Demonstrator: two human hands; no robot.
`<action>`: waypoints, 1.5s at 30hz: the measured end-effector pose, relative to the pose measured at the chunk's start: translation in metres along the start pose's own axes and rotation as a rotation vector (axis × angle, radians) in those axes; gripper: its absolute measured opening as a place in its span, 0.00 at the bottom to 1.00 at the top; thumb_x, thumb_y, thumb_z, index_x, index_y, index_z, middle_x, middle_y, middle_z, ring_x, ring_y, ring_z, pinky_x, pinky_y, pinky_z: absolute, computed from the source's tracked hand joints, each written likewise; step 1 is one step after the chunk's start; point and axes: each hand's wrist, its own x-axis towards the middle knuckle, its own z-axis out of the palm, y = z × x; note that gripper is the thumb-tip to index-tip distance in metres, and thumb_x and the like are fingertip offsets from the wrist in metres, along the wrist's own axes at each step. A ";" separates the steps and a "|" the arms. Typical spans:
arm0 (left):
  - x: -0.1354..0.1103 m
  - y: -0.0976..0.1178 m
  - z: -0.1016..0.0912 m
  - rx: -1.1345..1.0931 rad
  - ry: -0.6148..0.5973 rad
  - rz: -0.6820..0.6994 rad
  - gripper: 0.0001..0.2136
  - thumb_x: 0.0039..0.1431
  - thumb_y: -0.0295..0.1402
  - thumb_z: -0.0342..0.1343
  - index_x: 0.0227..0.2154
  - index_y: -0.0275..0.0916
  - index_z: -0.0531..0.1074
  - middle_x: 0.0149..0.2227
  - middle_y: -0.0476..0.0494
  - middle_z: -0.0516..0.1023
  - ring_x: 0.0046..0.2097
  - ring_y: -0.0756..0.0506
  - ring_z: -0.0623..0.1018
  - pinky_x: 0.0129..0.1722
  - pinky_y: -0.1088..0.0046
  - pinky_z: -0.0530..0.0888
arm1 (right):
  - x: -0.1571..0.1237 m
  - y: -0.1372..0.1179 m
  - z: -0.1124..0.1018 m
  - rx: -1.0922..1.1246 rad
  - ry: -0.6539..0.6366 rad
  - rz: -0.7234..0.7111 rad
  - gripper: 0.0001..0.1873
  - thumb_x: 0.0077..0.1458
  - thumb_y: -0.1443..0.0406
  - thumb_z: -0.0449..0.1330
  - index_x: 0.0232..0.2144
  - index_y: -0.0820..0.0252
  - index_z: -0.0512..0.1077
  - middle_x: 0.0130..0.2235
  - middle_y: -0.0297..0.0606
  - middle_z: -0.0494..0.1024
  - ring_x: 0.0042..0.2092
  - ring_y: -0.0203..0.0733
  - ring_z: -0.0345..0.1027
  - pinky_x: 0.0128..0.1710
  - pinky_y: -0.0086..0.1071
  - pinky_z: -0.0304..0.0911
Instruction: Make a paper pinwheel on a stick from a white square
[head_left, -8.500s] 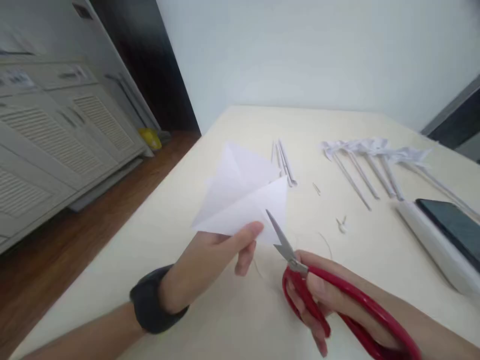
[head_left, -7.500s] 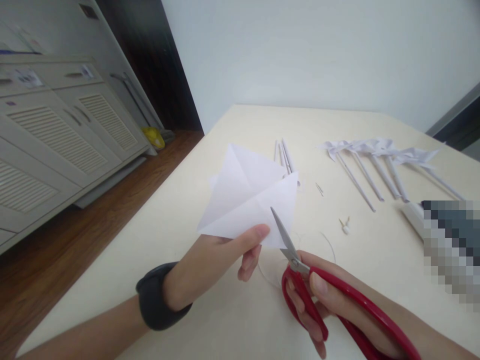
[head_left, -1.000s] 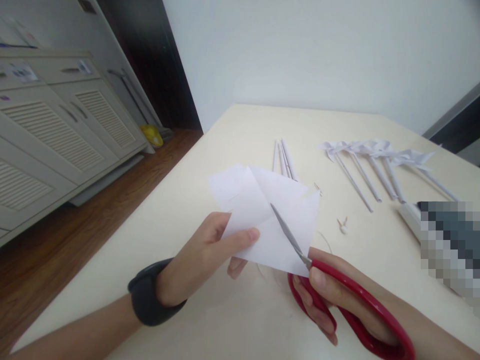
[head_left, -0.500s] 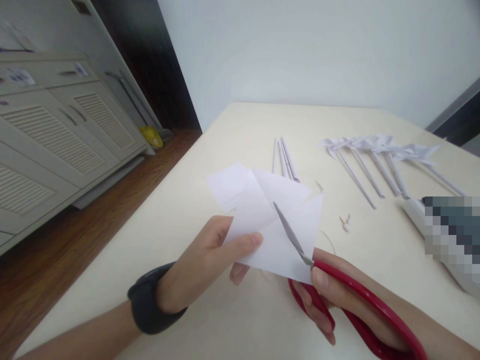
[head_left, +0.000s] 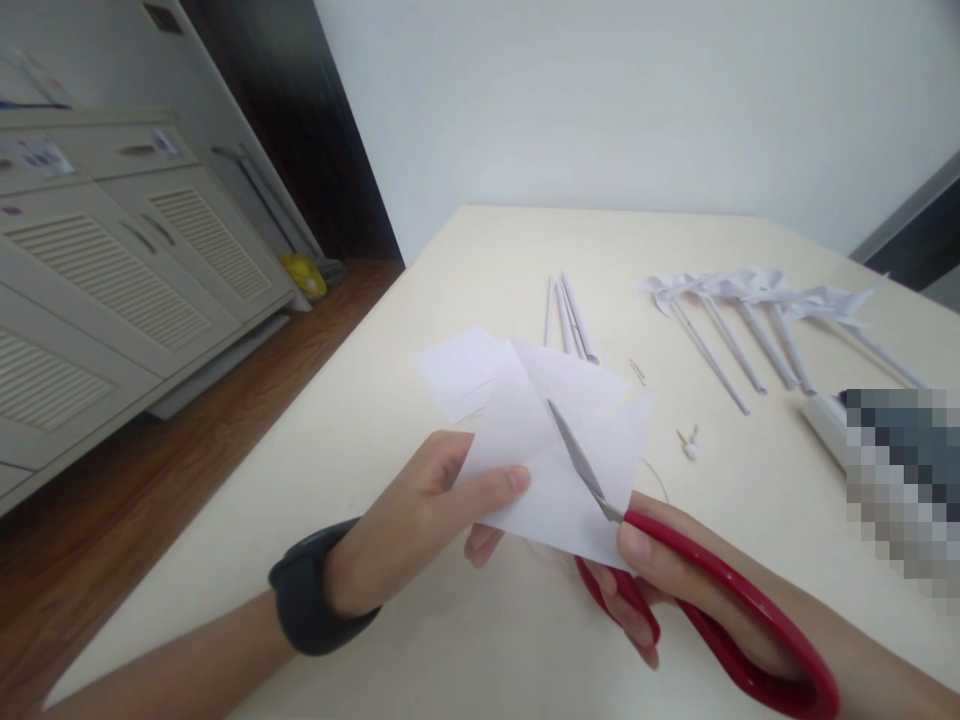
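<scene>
My left hand (head_left: pixel 427 515) pinches a creased white paper square (head_left: pixel 551 440) by its near left edge, thumb on top, holding it above the cream table (head_left: pixel 465 640). A black band sits on that wrist. My right hand (head_left: pixel 675 580) is closed through the handles of red scissors (head_left: pixel 720 620). Their steel blades (head_left: pixel 581 462) lie into the paper from its near right corner, pointing toward the centre along a crease.
Three thin white sticks (head_left: pixel 570 318) lie beyond the paper. Several finished paper pinwheels (head_left: pixel 750 300) lie at the back right. A small pin (head_left: pixel 688 445) rests on the table. A blurred-out device (head_left: pixel 896 470) sits at the right. Cabinets (head_left: pixel 112 280) and wooden floor are at the left.
The paper has been turned since the earliest frames, and the scissors have moved from its edge to cutting in from a corner. Over the last second the blades have closed slightly.
</scene>
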 end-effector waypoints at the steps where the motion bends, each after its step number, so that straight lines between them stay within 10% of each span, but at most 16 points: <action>1: 0.000 0.000 0.000 0.000 -0.002 0.004 0.18 0.60 0.35 0.48 0.15 0.35 0.62 0.14 0.53 0.63 0.19 0.55 0.66 0.21 0.80 0.61 | 0.000 0.000 0.000 -0.009 -0.002 -0.003 0.17 0.59 0.53 0.46 0.28 0.61 0.59 0.23 0.30 0.61 0.26 0.34 0.55 0.30 0.32 0.56; 25: 0.003 0.008 -0.001 0.162 -0.093 -0.106 0.12 0.57 0.37 0.50 0.25 0.34 0.70 0.22 0.48 0.72 0.26 0.50 0.71 0.26 0.77 0.67 | 0.002 0.008 -0.006 -0.115 -0.008 -0.074 0.17 0.59 0.54 0.46 0.30 0.61 0.62 0.22 0.30 0.62 0.24 0.33 0.56 0.26 0.29 0.56; 29: 0.008 0.014 -0.004 0.072 0.021 -0.053 0.08 0.57 0.34 0.49 0.34 0.37 0.71 0.32 0.47 0.74 0.35 0.47 0.73 0.34 0.74 0.70 | 0.002 0.005 -0.006 -0.209 -0.001 -0.058 0.17 0.57 0.52 0.49 0.27 0.60 0.60 0.22 0.29 0.61 0.24 0.33 0.57 0.26 0.29 0.57; 45: 0.013 0.009 -0.018 -0.013 0.327 -0.049 0.11 0.55 0.36 0.53 0.22 0.35 0.70 0.22 0.50 0.72 0.23 0.52 0.70 0.22 0.78 0.68 | -0.007 0.001 -0.020 -0.121 -0.057 0.053 0.16 0.59 0.55 0.47 0.31 0.61 0.63 0.30 0.37 0.69 0.29 0.35 0.62 0.35 0.36 0.59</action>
